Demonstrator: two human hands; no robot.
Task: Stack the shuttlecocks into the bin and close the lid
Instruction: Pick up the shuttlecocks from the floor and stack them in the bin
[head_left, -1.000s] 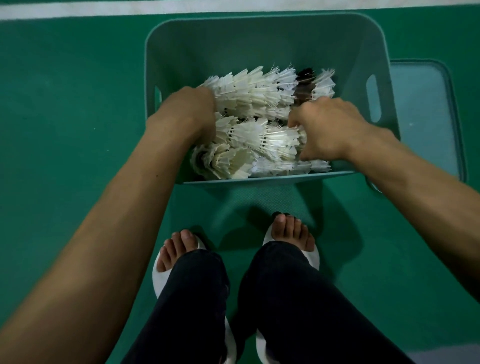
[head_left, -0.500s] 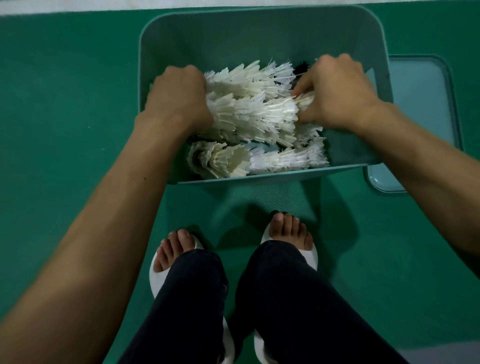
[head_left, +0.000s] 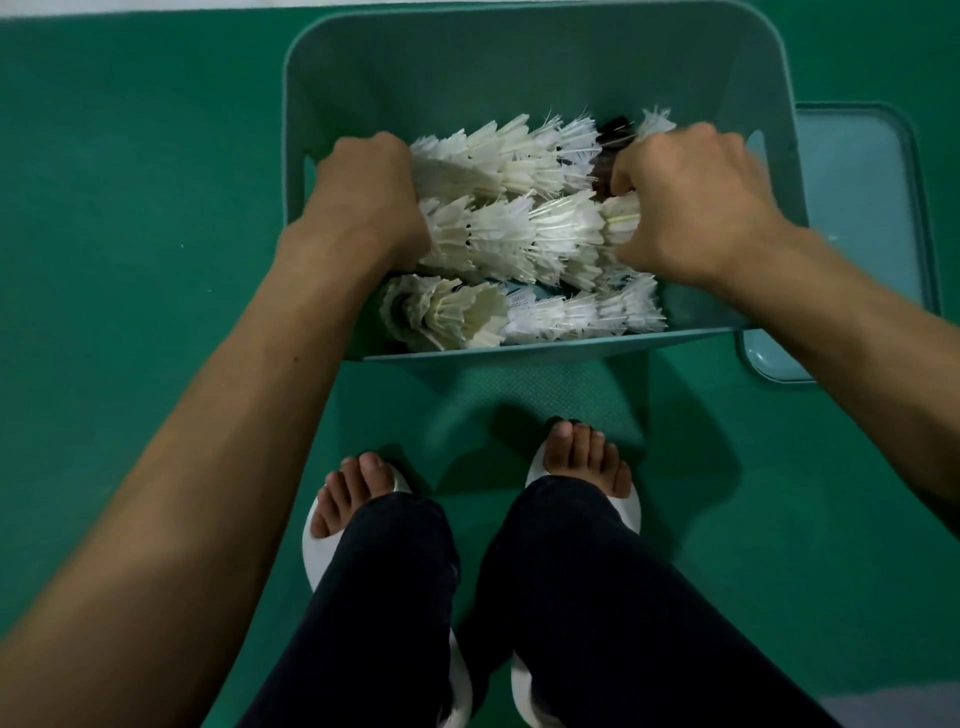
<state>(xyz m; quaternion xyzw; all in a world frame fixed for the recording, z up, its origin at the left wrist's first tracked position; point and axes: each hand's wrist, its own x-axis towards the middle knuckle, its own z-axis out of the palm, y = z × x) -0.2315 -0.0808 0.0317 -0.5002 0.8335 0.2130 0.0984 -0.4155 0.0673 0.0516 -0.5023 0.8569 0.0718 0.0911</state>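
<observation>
A teal plastic bin (head_left: 519, 57) stands open on the green floor in front of my feet. Inside lie rows of nested white feather shuttlecocks. My left hand (head_left: 363, 202) grips the left end of a shuttlecock stack (head_left: 514, 234) in the middle of the bin. My right hand (head_left: 691, 202) grips the right end of the same stack. Another row (head_left: 509, 150) lies behind it, and a row (head_left: 467, 317) lies along the near wall. The bin's lid (head_left: 862, 208) lies flat on the floor right of the bin, partly hidden by my right forearm.
My two feet in white slippers (head_left: 587, 467) stand just in front of the bin's near wall. Green court floor surrounds the bin, with a white line along the top edge of the view.
Both hands moved the held shuttlecock stack from the near part of the bin toward its middle, then lowered it a little. The bin looks closer in the view.
</observation>
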